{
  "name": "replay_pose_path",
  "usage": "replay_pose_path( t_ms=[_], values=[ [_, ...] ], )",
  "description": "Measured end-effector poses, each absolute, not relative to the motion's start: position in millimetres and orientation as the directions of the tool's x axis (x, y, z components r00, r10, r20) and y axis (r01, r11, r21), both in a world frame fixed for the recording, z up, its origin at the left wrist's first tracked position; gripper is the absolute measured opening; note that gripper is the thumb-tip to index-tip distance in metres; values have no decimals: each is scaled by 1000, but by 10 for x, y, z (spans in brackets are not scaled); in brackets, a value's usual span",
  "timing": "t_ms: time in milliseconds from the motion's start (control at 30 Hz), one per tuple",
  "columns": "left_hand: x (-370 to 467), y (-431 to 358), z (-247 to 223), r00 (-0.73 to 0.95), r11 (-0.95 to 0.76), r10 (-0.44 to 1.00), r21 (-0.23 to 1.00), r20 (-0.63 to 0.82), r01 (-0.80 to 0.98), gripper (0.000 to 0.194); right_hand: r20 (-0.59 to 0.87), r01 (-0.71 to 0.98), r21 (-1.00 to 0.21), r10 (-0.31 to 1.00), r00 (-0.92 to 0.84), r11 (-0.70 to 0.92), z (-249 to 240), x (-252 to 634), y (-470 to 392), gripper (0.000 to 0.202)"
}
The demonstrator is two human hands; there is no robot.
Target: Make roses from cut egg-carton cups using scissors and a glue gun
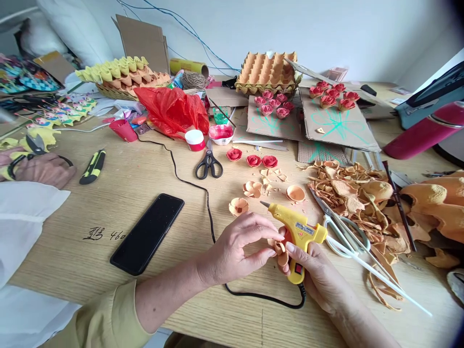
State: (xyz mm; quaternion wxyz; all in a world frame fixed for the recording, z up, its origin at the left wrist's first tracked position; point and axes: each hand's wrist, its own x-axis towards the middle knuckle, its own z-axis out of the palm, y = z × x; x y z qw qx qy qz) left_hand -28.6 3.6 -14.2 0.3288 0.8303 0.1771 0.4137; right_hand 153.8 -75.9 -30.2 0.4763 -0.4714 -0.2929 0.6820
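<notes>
Near the table's front edge, my right hand is wrapped round the handle of a yellow glue gun, its nozzle pointing up and left. Between both hands is a small orange egg-carton flower piece. The fingertips of my left hand pinch it from the left, and my right thumb rests against it. Just beyond lie two cut petal cups, one nearer and one farther, and a round plain cup. Three red flowers, one of them at the left, sit behind.
A black phone, a utility knife and black scissors lie left. Carton scraps and white scissors are right. A black cord crosses the table. Another person's hand holds scissors far left.
</notes>
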Motion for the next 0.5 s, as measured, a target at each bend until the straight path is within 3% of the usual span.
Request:
replay_pose_path(
  t_ms=[133,300,500],
  values=[
    [-264,14,-148,600,-743,542,669,588,15,12,-360,-367,-850,925,-120,-378,-318,1520,-760,39],
    [-285,18,-138,593,-742,555,670,584,35,15,-323,-378,-871,946,-40,-313,-301,1503,-760,31],
    [-306,23,-222,596,-601,694,782,405,168,16,-292,-196,-943,952,89,-271,-292,1671,-861,33]
  ],
)
